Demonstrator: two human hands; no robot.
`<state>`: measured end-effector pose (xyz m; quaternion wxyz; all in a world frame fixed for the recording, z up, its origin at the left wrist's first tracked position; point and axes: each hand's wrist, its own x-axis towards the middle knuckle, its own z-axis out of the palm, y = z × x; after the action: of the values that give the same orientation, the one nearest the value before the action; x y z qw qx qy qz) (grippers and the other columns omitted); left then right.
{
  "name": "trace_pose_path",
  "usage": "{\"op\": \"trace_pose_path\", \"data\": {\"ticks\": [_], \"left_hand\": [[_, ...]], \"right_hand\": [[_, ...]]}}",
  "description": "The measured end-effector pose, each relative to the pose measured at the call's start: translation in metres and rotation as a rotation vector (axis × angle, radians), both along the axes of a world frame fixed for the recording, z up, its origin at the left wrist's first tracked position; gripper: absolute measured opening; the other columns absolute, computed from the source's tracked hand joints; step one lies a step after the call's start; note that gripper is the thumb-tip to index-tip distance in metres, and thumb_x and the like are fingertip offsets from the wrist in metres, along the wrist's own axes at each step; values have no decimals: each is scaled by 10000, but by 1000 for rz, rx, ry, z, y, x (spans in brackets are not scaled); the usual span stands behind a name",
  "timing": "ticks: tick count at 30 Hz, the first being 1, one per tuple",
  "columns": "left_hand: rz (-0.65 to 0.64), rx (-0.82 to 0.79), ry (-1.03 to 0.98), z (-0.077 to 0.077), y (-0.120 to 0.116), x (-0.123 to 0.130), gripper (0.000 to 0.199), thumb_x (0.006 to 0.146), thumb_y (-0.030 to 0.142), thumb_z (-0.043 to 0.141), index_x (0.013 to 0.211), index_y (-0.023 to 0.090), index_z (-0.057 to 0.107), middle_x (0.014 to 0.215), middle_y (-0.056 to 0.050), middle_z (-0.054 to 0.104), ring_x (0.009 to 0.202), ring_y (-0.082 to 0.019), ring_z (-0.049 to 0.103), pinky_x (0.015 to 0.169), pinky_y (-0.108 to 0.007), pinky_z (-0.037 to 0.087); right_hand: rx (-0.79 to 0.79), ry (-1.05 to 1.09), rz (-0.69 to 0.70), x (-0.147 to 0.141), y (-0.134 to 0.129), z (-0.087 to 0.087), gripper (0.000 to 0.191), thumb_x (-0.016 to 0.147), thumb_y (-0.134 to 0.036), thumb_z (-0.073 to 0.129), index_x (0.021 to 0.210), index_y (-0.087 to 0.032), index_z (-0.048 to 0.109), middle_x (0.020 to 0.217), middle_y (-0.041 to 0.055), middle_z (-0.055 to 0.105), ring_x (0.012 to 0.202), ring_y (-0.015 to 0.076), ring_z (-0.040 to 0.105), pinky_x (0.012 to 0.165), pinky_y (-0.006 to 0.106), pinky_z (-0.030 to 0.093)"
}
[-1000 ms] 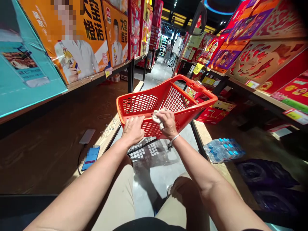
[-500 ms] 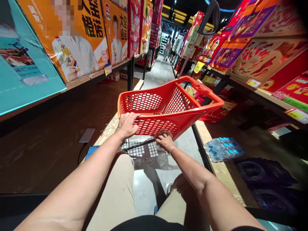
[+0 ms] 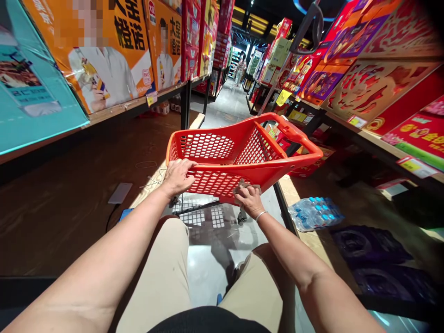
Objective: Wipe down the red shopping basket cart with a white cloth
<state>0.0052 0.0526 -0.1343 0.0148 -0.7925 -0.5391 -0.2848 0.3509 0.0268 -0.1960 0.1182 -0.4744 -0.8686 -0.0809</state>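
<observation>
A red plastic shopping cart (image 3: 208, 141) with lattice sides stands crosswise in front of my knees, its handle to the right. My left hand (image 3: 178, 176) grips the near top rim close to the cart's left end, fingers over the edge. Lower down, my right hand (image 3: 250, 200) presses a greyish-brown cloth (image 3: 242, 186) against the near lattice side. Part of the cloth is hidden under the fingers. A bracelet circles my right wrist.
Shelves with orange cartons (image 3: 104, 60) line the left, red gift boxes (image 3: 385, 88) the right. A pack of water bottles (image 3: 315, 213) lies on the right lower board. On the left lies a white power bank-like device (image 3: 120, 193). Far down the aisle stands a person (image 3: 240, 69).
My right hand has moved the cloth to the right and slightly up along the cart's side. The left hand keeps its hold on the rim. The view has shifted slightly.
</observation>
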Motion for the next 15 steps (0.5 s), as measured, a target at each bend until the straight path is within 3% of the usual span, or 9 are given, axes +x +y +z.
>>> {"op": "trace_pose_path", "data": {"ticks": [1,3,6,8,11,15], "left_hand": [[3,-16,5,1,2,-2,373,769,283,505,1119,216,616,1030,-77,673,1003,-287,579,931,-445,401],[21,-60,2,5,6,-5,334,769,298,511,1072,215,623,1021,-79,673,1002,-296,577,943,-464,399],[75,-82,-40,12,10,3,279,781,325,529,1015,208,628,1026,-92,669,1039,-319,567,990,-511,373],[81,-33,-68,18,10,19,379,779,320,553,1130,194,622,1136,-117,660,1129,-340,544,1050,-536,335],[-55,16,-53,25,10,58,661,779,291,568,1425,182,485,1370,-138,586,1276,-339,488,1151,-537,253],[-274,-36,9,26,10,102,683,792,267,571,1466,212,473,1425,-111,562,1319,-294,485,1201,-495,229]], "right_hand": [[-31,-34,47,4,-2,2,294,988,-264,487,1087,-375,740,1293,27,655,1186,288,481,984,484,351],[13,-15,60,18,-3,23,269,985,-281,511,1070,-381,746,1292,18,657,1197,279,479,1013,474,347],[287,141,-124,41,1,71,233,969,-335,558,1093,-358,755,1288,58,636,1276,298,428,1100,501,311],[443,214,-244,49,4,88,241,951,-347,585,1125,-337,752,1300,81,616,1315,315,395,1124,521,300],[396,178,-257,40,1,74,234,944,-353,587,1110,-334,751,1276,76,631,1262,318,430,1089,536,335],[108,-41,-77,14,-10,35,214,961,-348,563,1067,-346,749,1249,38,669,1160,295,503,949,472,417]]}}
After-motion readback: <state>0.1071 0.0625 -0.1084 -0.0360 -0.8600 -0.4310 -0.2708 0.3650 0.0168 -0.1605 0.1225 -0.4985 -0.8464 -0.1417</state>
